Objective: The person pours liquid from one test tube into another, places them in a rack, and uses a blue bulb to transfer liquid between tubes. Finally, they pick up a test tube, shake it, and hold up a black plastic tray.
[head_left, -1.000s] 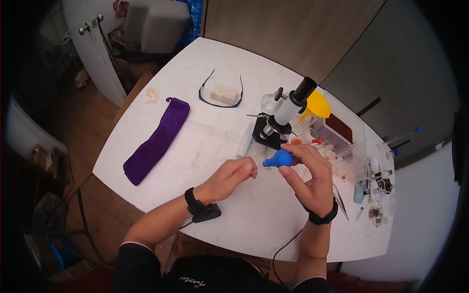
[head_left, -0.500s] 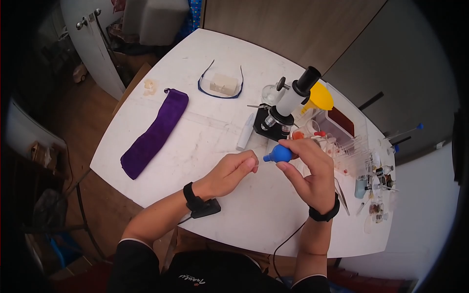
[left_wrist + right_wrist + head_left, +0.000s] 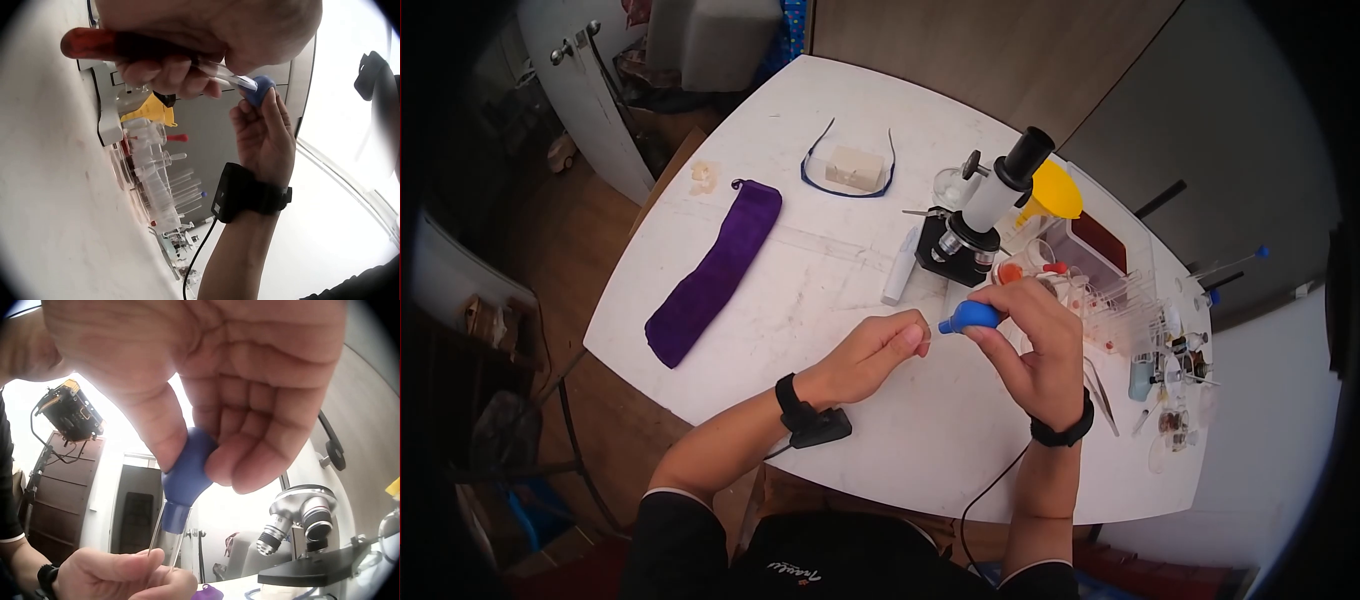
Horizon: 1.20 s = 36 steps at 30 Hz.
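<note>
My left hand is curled round a clear tube with dark red-brown contents at its far end in the left wrist view. Between thumb and fingertips, my right hand pinches a blue rubber bulb, its neck turned toward the left hand. In the right wrist view, the neck of the bulb lies between the clear walls of the tube, just above the left fingers. The left hand hides most of the tube in the head view.
A microscope stands beyond the hands. Racked glass tubes, tweezers and a yellow funnel are on the right. A purple pouch lies left, with glasses around a pale box farther back.
The bulb looks flatter between my right fingers than one second ago. The head view has shifted, so the table sits higher in it. Both hands have stayed nearly in place.
</note>
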Available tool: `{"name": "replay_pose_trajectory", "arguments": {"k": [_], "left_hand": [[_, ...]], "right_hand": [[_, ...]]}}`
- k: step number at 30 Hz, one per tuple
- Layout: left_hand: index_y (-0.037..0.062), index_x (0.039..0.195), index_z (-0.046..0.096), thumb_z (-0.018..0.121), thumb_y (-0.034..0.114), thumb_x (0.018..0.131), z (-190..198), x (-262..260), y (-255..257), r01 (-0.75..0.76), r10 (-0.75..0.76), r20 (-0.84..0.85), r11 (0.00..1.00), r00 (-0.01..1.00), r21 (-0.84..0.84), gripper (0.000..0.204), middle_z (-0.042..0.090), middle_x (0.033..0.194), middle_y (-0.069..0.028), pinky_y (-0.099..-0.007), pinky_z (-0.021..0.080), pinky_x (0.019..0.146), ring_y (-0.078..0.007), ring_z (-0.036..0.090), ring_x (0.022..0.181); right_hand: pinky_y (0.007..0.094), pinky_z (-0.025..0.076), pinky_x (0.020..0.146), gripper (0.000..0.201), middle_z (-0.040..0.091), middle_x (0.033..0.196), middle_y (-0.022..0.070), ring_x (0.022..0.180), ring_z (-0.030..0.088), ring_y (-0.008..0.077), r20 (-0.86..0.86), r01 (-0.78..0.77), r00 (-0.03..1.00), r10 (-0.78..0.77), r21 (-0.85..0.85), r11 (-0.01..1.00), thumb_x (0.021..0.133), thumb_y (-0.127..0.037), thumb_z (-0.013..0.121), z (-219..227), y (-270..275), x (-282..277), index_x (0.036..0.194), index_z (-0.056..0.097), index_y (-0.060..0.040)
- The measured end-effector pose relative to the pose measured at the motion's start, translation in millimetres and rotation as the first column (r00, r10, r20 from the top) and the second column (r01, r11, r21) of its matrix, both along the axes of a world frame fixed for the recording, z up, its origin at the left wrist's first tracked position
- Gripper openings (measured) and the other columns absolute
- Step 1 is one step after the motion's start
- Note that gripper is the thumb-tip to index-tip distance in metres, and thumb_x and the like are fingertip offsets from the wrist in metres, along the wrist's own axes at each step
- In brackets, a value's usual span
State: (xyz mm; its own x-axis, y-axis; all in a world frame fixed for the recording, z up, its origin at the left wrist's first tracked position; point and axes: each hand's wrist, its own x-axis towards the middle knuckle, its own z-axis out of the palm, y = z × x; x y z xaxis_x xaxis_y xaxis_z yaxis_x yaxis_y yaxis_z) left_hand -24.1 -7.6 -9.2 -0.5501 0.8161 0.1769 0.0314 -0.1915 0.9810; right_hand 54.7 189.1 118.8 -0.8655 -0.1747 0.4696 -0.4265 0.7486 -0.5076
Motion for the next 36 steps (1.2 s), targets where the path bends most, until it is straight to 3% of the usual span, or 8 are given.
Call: {"name": "replay_pose_trajectory", "arguments": {"k": [14, 31, 33, 36], "left_hand": [[0.0053, 0.094, 0.056, 0.041, 0.049, 0.109, 1, 2, 4, 0.019, -0.029, 0.143, 0.997, 0.989, 0.070, 0.048, 0.051, 0.087, 0.0005, -0.0242, 0.032, 0.064, -0.0083, 0.038, 0.073], [0.0068, 0.095, 0.055, 0.046, 0.050, 0.107, -8, 0, 4, 0.036, -0.043, 0.201, 0.999, 0.979, 0.039, 0.046, 0.054, 0.089, 0.0011, -0.0226, 0.033, 0.065, -0.0065, 0.040, 0.074], [0.0069, 0.095, 0.055, 0.046, 0.051, 0.107, -7, 1, 4, 0.028, -0.036, 0.200, 0.999, 0.979, 0.039, 0.046, 0.054, 0.088, 0.0013, -0.0226, 0.033, 0.065, -0.0065, 0.040, 0.074], [0.0074, 0.096, 0.054, 0.047, 0.050, 0.106, -6, 1, 4, 0.024, -0.034, 0.210, 0.998, 0.977, 0.050, 0.045, 0.054, 0.088, 0.0018, -0.0226, 0.032, 0.065, -0.0064, 0.041, 0.074]], "right_hand": [[0.0341, 0.050, 0.067, 0.022, 0.064, 0.087, 0.0132, 0.075, 0.063, 0.0292, -0.035, -0.005, 0.999, 0.004, -0.026, 1.000, 0.083, -0.002, 0.076, -5, 0, -2, 0.103, 0.067, 0.0017], [0.0368, 0.050, 0.066, 0.020, 0.062, 0.087, 0.0128, 0.075, 0.063, 0.0306, -0.044, 0.023, 0.999, -0.023, -0.005, 1.000, 0.084, -0.004, 0.075, -11, 2, -3, 0.103, 0.066, -0.0006], [0.0304, 0.051, 0.068, 0.026, 0.067, 0.090, 0.0119, 0.075, 0.065, 0.0238, -0.028, 0.030, 0.999, -0.030, -0.002, 1.000, 0.084, -0.003, 0.077, -12, 2, -2, 0.109, 0.068, 0.0006], [0.0303, 0.052, 0.070, 0.030, 0.067, 0.092, 0.0123, 0.076, 0.066, 0.0238, -0.011, 0.022, 1.000, -0.022, -0.010, 1.000, 0.084, -0.004, 0.078, -11, 3, -1, 0.112, 0.069, 0.0006]]}}
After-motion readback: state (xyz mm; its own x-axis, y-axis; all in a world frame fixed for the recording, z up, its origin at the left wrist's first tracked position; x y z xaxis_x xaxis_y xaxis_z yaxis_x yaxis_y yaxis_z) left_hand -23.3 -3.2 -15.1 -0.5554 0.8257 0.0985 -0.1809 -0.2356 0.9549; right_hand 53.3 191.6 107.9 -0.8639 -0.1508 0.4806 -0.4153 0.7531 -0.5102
